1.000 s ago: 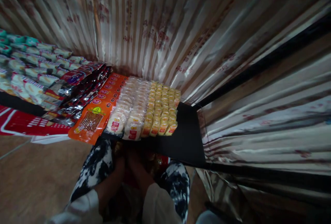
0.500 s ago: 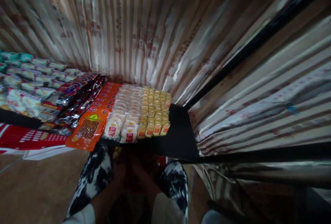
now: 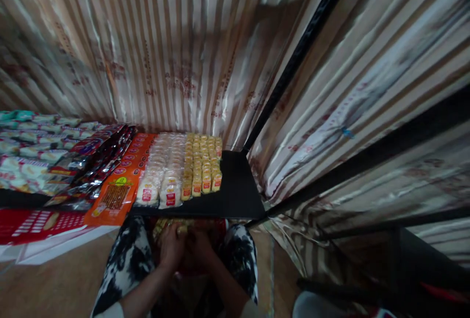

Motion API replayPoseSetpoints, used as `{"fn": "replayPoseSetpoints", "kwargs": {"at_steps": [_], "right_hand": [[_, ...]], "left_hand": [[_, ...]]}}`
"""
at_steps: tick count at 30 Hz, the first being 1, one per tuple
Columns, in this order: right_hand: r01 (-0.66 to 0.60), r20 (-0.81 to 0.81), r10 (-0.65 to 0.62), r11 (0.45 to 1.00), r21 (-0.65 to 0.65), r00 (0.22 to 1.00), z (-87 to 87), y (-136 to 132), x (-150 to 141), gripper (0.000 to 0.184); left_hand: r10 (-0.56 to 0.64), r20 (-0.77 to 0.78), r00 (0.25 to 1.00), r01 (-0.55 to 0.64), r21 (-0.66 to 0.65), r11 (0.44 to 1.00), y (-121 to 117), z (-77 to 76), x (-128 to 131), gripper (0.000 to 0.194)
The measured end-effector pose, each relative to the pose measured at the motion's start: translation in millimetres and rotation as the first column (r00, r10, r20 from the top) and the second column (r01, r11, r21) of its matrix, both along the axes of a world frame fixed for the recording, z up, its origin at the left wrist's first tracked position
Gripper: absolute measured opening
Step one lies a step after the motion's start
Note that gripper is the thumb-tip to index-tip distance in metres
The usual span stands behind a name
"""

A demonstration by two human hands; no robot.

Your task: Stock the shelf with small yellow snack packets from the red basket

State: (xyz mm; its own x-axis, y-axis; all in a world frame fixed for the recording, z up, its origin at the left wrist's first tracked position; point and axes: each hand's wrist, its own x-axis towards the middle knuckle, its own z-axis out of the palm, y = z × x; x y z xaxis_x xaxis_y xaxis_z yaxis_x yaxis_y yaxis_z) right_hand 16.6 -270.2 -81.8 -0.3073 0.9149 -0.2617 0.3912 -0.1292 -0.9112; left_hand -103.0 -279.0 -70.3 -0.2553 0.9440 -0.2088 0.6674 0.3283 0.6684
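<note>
My left hand is low between my knees, its fingers curled around a small yellow-wrapped snack packet. Close beside it is my right hand, in deep shade; its fingers are hidden. Both hands are over a red bag or box, which holds more yellow-wrapped packets at its left side. Just above, on the black shelf, stand tight rows of yellow-wrapped packets and two rows of round white wrapped crackers.
An orange pretzel-stick bag overhangs the shelf's front edge. Left of it lie dark shiny packets and white wrapped snacks. A striped curtain hangs behind. Black frame bars stand at the right.
The view has shifted, so the shelf sits further left and slightly lower. My hands have come up out of the shade, and a yellow packet shows at my left fingers.
</note>
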Motion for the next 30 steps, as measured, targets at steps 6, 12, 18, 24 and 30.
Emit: {"fn": "replayPoseSetpoints", "kwargs": {"at_steps": [6, 12, 18, 24, 30], "right_hand": [[0.025, 0.070, -0.034, 0.991, 0.129, 0.997, 30.0, -0.5, 49.2, 0.026], [0.171, -0.082, -0.158, 0.966, 0.192, 0.984, 56.1, 5.9, 92.4, 0.029], [0.363, -0.119, -0.345, 0.905, 0.220, 0.931, 61.1, 35.1, 124.9, 0.033], [0.518, -0.141, -0.501, 0.796, 0.313, 0.854, 64.5, 80.7, 149.5, 0.036], [0.555, -0.088, -0.565, 0.750, 0.360, 0.820, 59.9, 132.9, 160.3, 0.035]], "left_hand": [[-0.178, 0.121, 0.977, 0.173, 0.048, 0.984, 10.3, 41.5, 31.4, 0.030], [-0.289, 0.161, 0.944, 0.268, 0.144, 0.953, 34.3, 74.0, 76.6, 0.032], [-0.378, 0.131, 0.917, 0.345, 0.222, 0.912, 65.6, 105.9, 119.0, 0.036], [-0.306, 0.149, 0.940, 0.269, 0.229, 0.936, 92.4, 128.0, 153.9, 0.045], [-0.209, 0.278, 0.938, 0.169, 0.159, 0.973, 117.1, 120.1, 181.8, 0.048]]}}
